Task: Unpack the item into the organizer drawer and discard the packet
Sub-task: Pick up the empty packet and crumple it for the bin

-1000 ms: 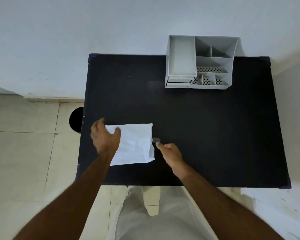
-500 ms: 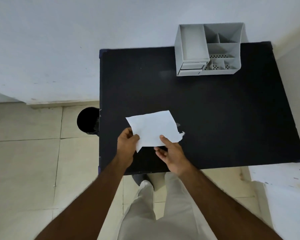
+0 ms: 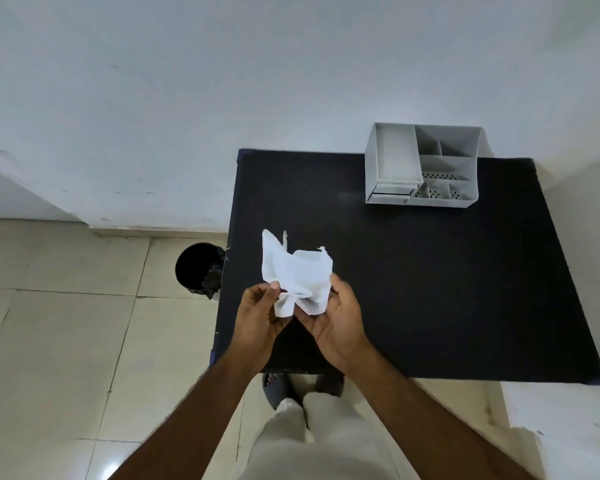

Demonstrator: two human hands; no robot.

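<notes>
A white paper packet (image 3: pixel 297 273) is crumpled and held above the near left part of the black table (image 3: pixel 430 289). My left hand (image 3: pixel 258 315) pinches its lower left side. My right hand (image 3: pixel 333 318) grips its lower right side. The packet's torn top edges stick up. A grey organizer (image 3: pixel 425 164) with several compartments stands at the table's far right, its small drawer (image 3: pixel 392 195) at the front left looking shut. No unpacked item shows outside the packet.
A round black bin (image 3: pixel 198 266) stands on the tiled floor just left of the table. A white wall runs behind the table. My legs and a sandal show below the table's near edge.
The packet lay flat on the table under my left hand; both hands lifted it and have scrunched it together. The view has swung left toward the bin.
</notes>
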